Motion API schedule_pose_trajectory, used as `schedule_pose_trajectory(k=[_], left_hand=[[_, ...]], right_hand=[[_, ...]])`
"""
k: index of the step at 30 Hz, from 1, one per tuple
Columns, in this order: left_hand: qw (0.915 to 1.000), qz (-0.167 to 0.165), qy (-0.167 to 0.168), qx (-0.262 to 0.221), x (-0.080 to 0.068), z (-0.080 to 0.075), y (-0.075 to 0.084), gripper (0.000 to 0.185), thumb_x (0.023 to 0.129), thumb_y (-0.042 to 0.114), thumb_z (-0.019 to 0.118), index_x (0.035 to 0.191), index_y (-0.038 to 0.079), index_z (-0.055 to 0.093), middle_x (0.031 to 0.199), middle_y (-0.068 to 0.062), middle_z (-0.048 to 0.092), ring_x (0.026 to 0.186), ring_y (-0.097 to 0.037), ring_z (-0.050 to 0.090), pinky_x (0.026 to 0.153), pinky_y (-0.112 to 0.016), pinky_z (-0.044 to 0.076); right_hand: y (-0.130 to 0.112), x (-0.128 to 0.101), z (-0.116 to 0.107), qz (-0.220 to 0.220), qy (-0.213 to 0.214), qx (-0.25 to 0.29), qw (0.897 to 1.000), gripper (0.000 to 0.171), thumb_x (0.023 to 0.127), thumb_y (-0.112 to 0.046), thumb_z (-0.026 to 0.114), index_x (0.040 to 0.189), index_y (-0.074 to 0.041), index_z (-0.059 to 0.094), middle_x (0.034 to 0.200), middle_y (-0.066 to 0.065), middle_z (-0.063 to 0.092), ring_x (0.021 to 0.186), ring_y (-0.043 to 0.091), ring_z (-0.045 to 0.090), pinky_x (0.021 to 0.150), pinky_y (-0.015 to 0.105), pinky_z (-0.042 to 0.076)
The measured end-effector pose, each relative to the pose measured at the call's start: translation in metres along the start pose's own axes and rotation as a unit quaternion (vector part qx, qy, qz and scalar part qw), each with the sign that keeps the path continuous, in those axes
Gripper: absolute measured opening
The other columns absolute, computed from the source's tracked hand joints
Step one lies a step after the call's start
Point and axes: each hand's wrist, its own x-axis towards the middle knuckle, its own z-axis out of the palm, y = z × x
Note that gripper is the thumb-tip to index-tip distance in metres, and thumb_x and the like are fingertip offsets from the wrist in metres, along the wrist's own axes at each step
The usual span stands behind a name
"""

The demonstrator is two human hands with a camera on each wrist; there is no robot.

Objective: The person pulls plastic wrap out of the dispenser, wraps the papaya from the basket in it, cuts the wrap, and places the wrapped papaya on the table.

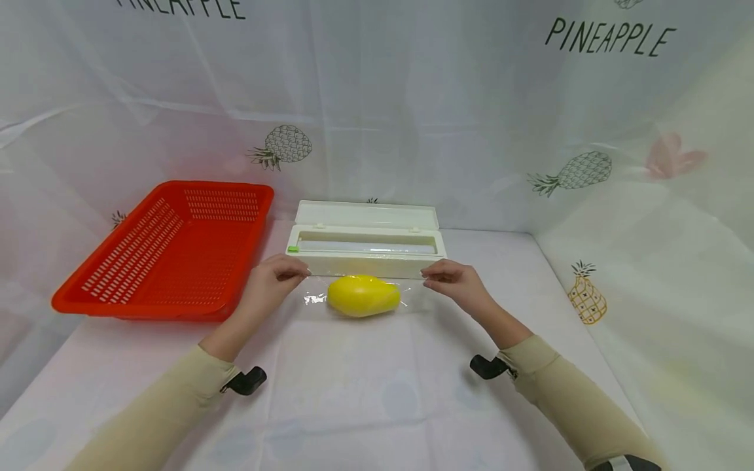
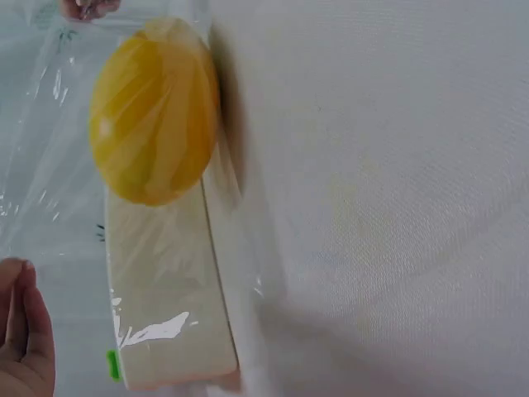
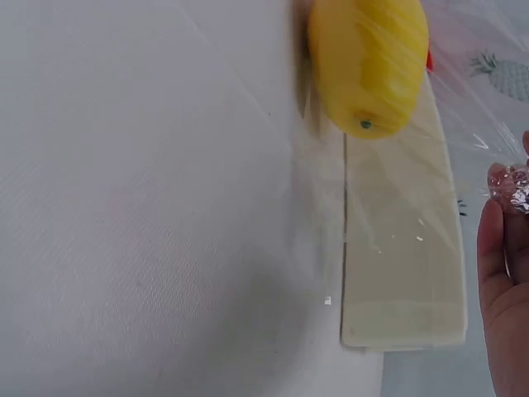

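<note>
On the tabletop (image 1: pixel 365 392), just in front of the open wrap dispenser (image 1: pixel 365 245), the person is stretching cling film (image 1: pixel 365 282) over a yellow mango (image 1: pixel 363 296). Left hand (image 1: pixel 272 280) and right hand (image 1: pixel 456 281) are each pinching a film edge. Sheet's pulled out and draped; cutting and tucking look undone, and the red basket (image 1: pixel 171 252) is sitting empty.

"PINEAPPLE" on backdrop cloth (image 1: pixel 609 38), twice

Red slotted basket (image 1: pixel 171 252) left of the left hand, pineapple-print backdrop (image 1: pixel 583 170) beyond both hands, pale tablecloth (image 1: pixel 353 386) beneath them
</note>
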Motion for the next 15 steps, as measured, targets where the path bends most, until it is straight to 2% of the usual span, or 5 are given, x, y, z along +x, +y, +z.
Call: schedule_pose_trajectory(k=[3,8,11,15], left_hand=[[0.9997,-0.006,-0.019,0.013,0.003,0.004,-0.001,0.021,0.091,-0.006,0.062,0.098,0.005,0.077,0.106,-0.01,0.069,0.107,-0.03,0.06,0.094,-0.045,0.05],[0.9973,-0.051,-0.045,0.027,0.007,0.009,-0.003,0.031,0.095,-0.005,0.049,0.11,0.006,0.074,0.114,-0.013,0.067,0.114,-0.033,0.056,0.1,-0.05,0.043],[0.9967,-0.068,-0.042,0.014,0.01,0.012,-0.002,0.031,0.094,-0.002,0.048,0.114,0.003,0.072,0.115,-0.015,0.066,0.113,-0.034,0.057,0.097,-0.05,0.045],[0.996,-0.08,-0.038,-0.009,0.013,0.017,-0.002,0.029,0.092,0.004,0.053,0.116,0.0,0.069,0.112,-0.016,0.067,0.103,-0.033,0.062,0.088,-0.045,0.051]], right_hand=[[0.01,0.006,0.001,0.013,0.015,0.0,1.0,0.028,0.085,-0.002,0.074,0.111,0.009,0.068,0.106,0.015,0.066,0.087,0.013,0.062,0.077,0.021,0.054],[0.017,0.012,0.004,0.04,0.029,0.024,0.998,0.032,0.084,-0.006,0.076,0.113,0.007,0.067,0.106,0.013,0.067,0.085,0.016,0.065,0.081,0.03,0.055],[0.021,0.015,0.007,0.061,0.029,0.041,0.997,0.036,0.085,-0.007,0.075,0.116,0.007,0.065,0.106,0.013,0.068,0.084,0.016,0.067,0.086,0.035,0.054],[0.028,0.02,0.01,0.087,0.033,0.06,0.994,0.038,0.085,-0.006,0.075,0.12,0.006,0.064,0.104,0.01,0.069,0.084,0.014,0.069,0.086,0.031,0.054]])
